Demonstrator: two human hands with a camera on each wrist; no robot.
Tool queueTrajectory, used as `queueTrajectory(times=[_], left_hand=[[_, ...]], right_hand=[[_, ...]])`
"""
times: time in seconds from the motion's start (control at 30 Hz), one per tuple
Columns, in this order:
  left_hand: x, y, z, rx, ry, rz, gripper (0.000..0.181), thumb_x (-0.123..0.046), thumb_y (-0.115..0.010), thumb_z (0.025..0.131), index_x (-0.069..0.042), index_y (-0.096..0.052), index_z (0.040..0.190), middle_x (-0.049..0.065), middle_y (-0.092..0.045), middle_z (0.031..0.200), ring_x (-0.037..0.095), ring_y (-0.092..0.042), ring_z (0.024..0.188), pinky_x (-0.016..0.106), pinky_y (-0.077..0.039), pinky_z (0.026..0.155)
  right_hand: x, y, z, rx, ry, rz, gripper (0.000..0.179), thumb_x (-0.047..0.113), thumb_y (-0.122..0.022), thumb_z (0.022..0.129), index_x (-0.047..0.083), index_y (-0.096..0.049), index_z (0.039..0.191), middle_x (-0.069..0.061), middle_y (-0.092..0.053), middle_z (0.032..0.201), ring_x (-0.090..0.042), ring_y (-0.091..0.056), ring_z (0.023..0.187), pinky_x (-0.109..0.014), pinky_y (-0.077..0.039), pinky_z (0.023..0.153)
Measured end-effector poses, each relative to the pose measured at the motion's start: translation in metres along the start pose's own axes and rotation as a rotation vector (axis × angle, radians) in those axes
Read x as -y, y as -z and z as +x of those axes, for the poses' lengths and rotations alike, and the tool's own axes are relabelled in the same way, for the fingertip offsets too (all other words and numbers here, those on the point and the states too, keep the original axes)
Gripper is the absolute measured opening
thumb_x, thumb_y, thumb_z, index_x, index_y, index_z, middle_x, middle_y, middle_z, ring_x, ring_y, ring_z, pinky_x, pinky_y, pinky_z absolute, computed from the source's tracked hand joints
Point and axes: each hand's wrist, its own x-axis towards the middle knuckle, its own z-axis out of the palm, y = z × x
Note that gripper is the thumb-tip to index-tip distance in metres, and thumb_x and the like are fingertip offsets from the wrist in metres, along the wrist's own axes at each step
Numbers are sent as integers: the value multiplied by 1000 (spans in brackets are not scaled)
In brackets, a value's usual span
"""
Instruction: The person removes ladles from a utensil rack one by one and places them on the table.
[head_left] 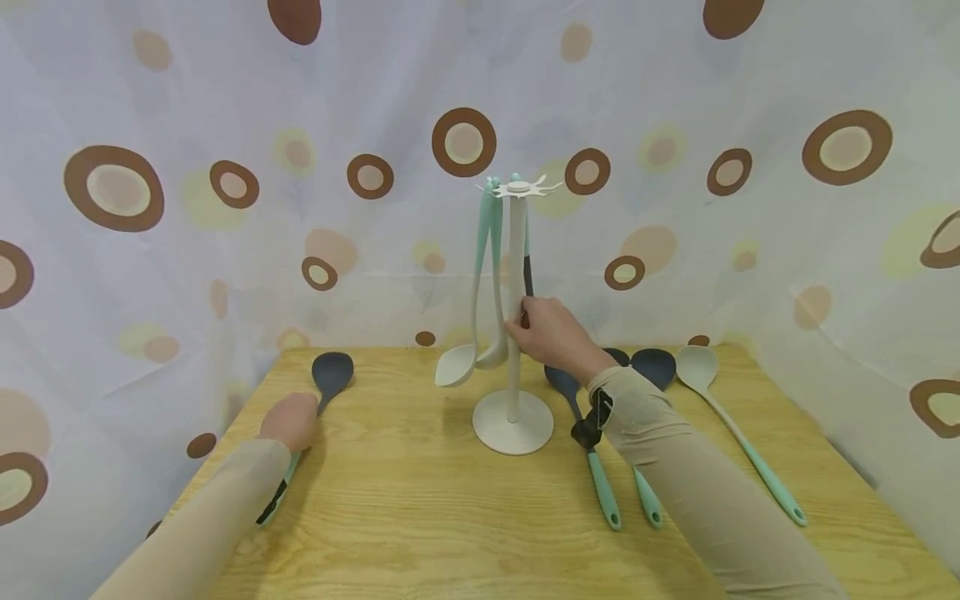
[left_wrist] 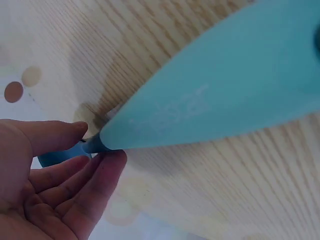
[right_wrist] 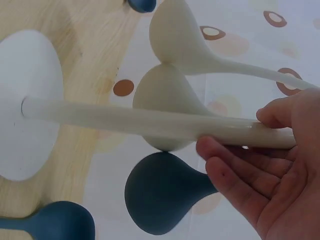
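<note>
My left hand pinches a dark blue spoon low on its neck, just where the teal handle begins. The spoon points away from me at the table's left side. At the centre stands a white utensil rack with a round base and a hooked top. My right hand grips its post between thumb and fingers. Two white ladles with teal handles hang on the rack's left. A dark-headed utensil hangs beside them, its shaft passing behind my right fingers.
Right of the rack, several utensils lie on the wooden table: dark ones with teal handles, partly under my right forearm, and a white spoon farther right. A patterned curtain borders the table's back and sides.
</note>
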Motion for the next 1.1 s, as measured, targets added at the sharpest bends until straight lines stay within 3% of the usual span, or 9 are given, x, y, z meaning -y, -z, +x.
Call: queueTrajectory(times=[0.13, 0.4, 0.53, 0.63, 0.77, 0.87, 0.97, 1.1], left_hand=[[-10, 5, -3, -34, 17, 10, 10, 2, -57, 85, 6, -65, 90, 20, -68, 86, 37, -67, 80, 50, -56, 71], [-50, 16, 4, -97, -17, -103, 13, -8, -59, 93, 3, -65, 90, 12, -62, 75, 21, -52, 58, 37, -44, 55], [-81, 26, 7, -147, -65, -191, 24, -13, -53, 97, 4, -68, 106, 17, -70, 95, 27, -66, 75, 43, -55, 68], [-109, 37, 11, -207, -107, -271, 29, -19, -51, 99, -1, -69, 113, 15, -72, 106, 29, -69, 88, 47, -56, 81], [-147, 58, 22, -319, -191, -358, 26, -23, -52, 100, -8, -72, 105, 7, -72, 97, 23, -66, 83, 43, -55, 78], [-175, 76, 28, -378, -261, -391, 27, -25, -53, 100, -8, -72, 108, 7, -73, 97, 21, -68, 85, 42, -55, 80], [-199, 91, 34, -384, -301, -413, 34, -31, -55, 102, -6, -69, 119, 9, -74, 102, 22, -70, 89, 41, -56, 83], [-218, 103, 43, -382, -298, -427, 38, -35, -58, 102, -4, -65, 124, 10, -74, 105, 22, -71, 89, 40, -57, 79]], right_hand=[[2, -2, -2, -20, -2, -3, 26, 28, -55, 101, 4, -62, 94, -8, -61, 73, -17, -53, 58, -29, -44, 53], [4, -2, -4, -5, -4, 24, 27, 27, -56, 103, 1, -62, 102, -11, -63, 77, -18, -55, 58, -29, -45, 53], [4, -1, -3, 10, -4, 27, 26, 26, -56, 103, 1, -62, 103, -11, -64, 78, -18, -57, 60, -29, -46, 54], [4, 0, -1, 25, -8, 43, 25, 25, -57, 103, 0, -62, 103, -12, -65, 81, -18, -62, 64, -29, -49, 56], [3, 1, 1, 49, -20, 70, 25, 24, -58, 102, -1, -62, 106, -14, -66, 86, -19, -68, 70, -29, -54, 61], [3, 2, 2, 64, -32, 76, 27, 24, -59, 102, -2, -62, 109, -15, -67, 90, -19, -69, 73, -29, -55, 62], [5, 3, 3, 71, -44, 77, 28, 24, -60, 102, -2, -62, 111, -16, -69, 93, -20, -70, 73, -29, -56, 63], [6, 3, 4, 87, -36, 84, 30, 24, -60, 102, -3, -62, 116, -18, -71, 98, -21, -71, 74, -29, -57, 63]])
